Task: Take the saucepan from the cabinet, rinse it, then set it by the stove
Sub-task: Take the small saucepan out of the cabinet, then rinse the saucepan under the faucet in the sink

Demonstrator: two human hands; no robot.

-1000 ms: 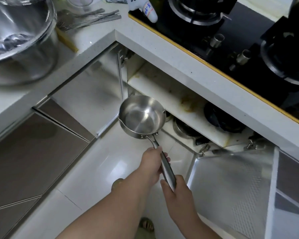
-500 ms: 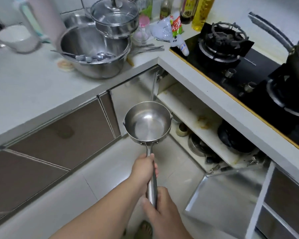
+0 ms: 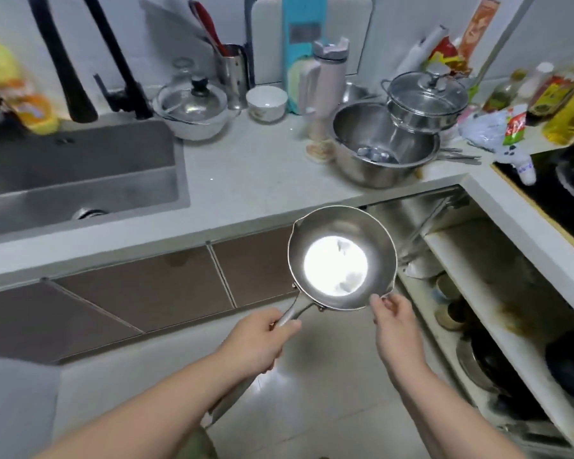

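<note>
A small steel saucepan (image 3: 342, 256) hangs in the air in front of the counter edge, its shiny bottom reflecting a bright light. My left hand (image 3: 257, 342) grips its handle, which points down to the left. My right hand (image 3: 396, 321) touches the pan's near right rim with its fingertips. The open cabinet (image 3: 497, 293) lies to the right, under the black gas stove (image 3: 564, 193). The grey sink (image 3: 77, 177) with a black tap (image 3: 113, 58) is at the upper left.
On the counter stand a large steel bowl (image 3: 383, 154), a lidded pot (image 3: 426, 101), a white lidded bowl (image 3: 193, 107), a small white bowl (image 3: 266, 102), a flask and oil bottles (image 3: 567, 104). Pots and dishes fill the cabinet shelves.
The view has swung left toward the sink. The saucepan rose and turned, its handle now pointing left. My right hand left the handle and moved to the pan's rim.
</note>
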